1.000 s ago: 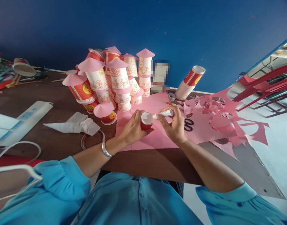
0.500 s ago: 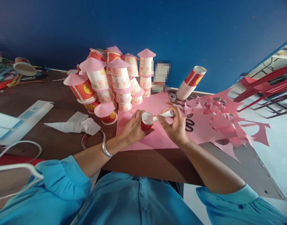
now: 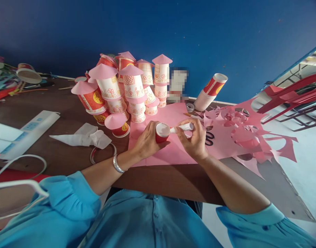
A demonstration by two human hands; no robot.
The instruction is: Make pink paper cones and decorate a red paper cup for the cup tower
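My left hand is wrapped round a small red paper cup, whose white round end faces up. In my right hand is a white glue tube, its tip pointing left and close to the cup's rim. Both hands are over pink paper sheets. Stacked cups with pink cone tops, some white with drawn flowers and some red, stand behind my left hand. A short red cup with a pink top sits in front of them.
A leaning cup stack and a tape roll are at the back. Pink scraps and black-handled scissors lie right. Crumpled white tissue, a ring and a power strip are left.
The glue tube in my right hand has moved slightly right, toward the outside of the cup's rim. My left hand keeps its hold on the cup.
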